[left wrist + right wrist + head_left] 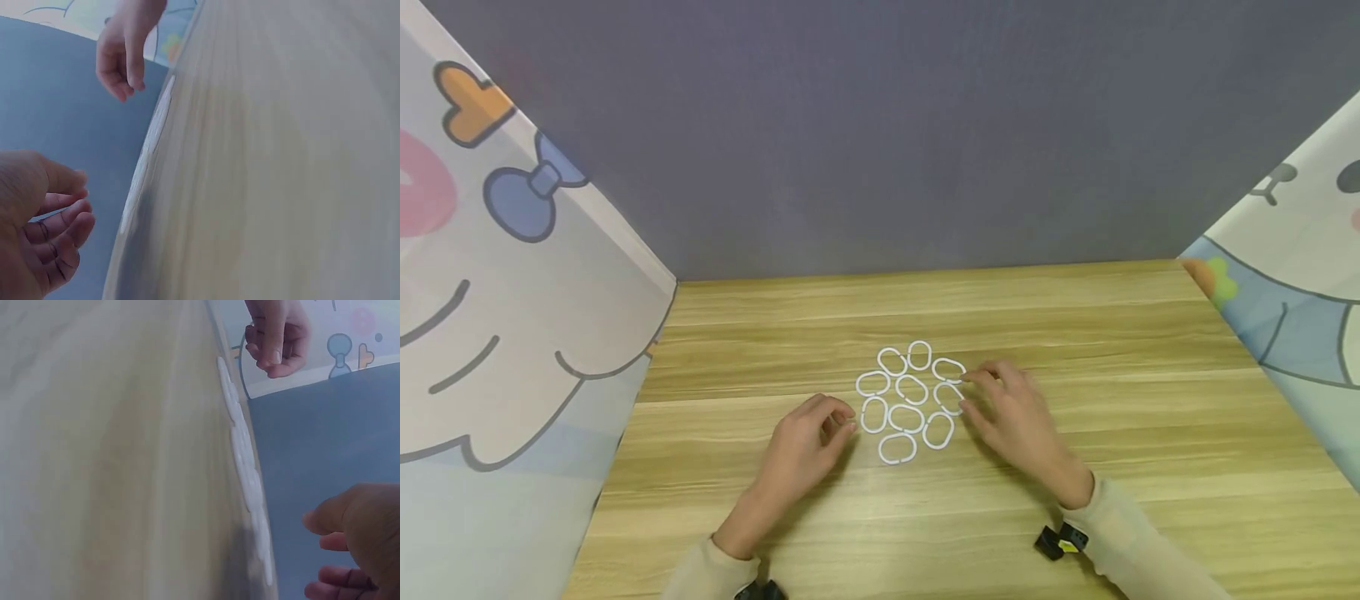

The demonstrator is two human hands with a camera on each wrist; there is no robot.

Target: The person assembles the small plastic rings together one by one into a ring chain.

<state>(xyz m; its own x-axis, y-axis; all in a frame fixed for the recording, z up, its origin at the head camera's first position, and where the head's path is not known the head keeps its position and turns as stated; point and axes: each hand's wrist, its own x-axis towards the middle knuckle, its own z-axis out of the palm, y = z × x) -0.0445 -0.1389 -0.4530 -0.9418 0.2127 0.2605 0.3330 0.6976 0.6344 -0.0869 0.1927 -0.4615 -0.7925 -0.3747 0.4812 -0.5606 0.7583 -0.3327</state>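
Several white oval rings [907,406], thin and each with a small gap in its loop, lie flat in a close cluster on the table. My left hand [808,442] hovers at the cluster's left side, fingers loosely bent and holding nothing. On the opposite side is my right hand [1018,417], also holding nothing, its fingertips right at the edges of the two rightmost rings. From the left wrist, the rings [156,125] show edge-on as a thin white strip, with the left hand [47,219] above table level. The right wrist view shows the right hand [356,544] raised likewise.
The wooden table [1150,350] extends around the rings on all sides. A plain grey panel [925,150] stands along its back edge. Cartoon-printed panels [512,333] flank it left and right. Small black devices [1060,542] are strapped at both wrists.
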